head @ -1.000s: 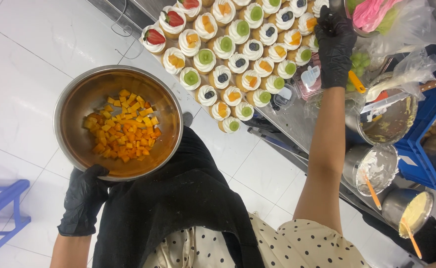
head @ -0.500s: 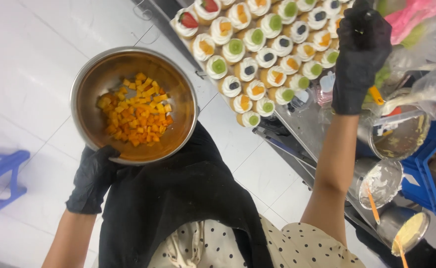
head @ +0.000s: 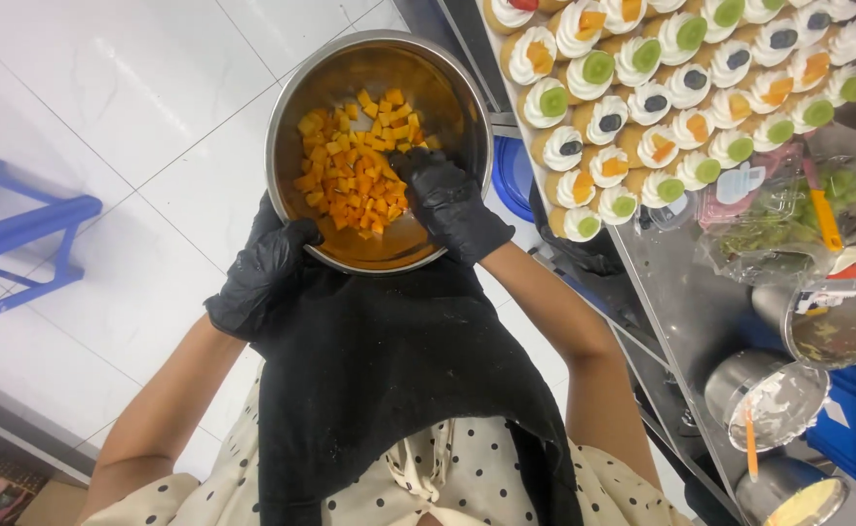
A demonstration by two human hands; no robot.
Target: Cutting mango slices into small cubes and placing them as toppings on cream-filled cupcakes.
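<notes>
Right-hand grip: your right hand (head: 447, 200) is down inside the metal bowl (head: 296, 107), black-gloved fingertips curled into the orange fruit cubes (head: 350, 166) at the pile's 3 o'clock edge. Whether a cube is already pinched, you cannot tell; the fingers hide it.
Left-hand grip: your left hand (head: 262, 278) clasps the bowl from below at its 7 o'clock rim, fingers wrapped under the wall, holding it in the air against your black apron (head: 389, 370).
Fruit location: the cubes lie heaped in the bowl's bottom, from centre toward 10 o'clock.
Risk, tilt: the bowl rests on one hand only. Press down at 3 o'clock while digging and it could tip; cubes and juice would spill onto the apron or the white tile floor (head: 106, 88).
Risk, slip: wet gloves on polished steel likely give little hold, so the rim may slide out of your left fingers.
Risk, drip: the tray of cream-topped pastries (head: 681, 88) sits at 2 o'clock from the bowl, near but apart. A loosely held cube could drop short or smear the cream.
Arm pose: right forearm comes in from 5 o'clock, wrist bent down over the rim; left forearm rises from 7 o'clock, elbow tucked.
</notes>
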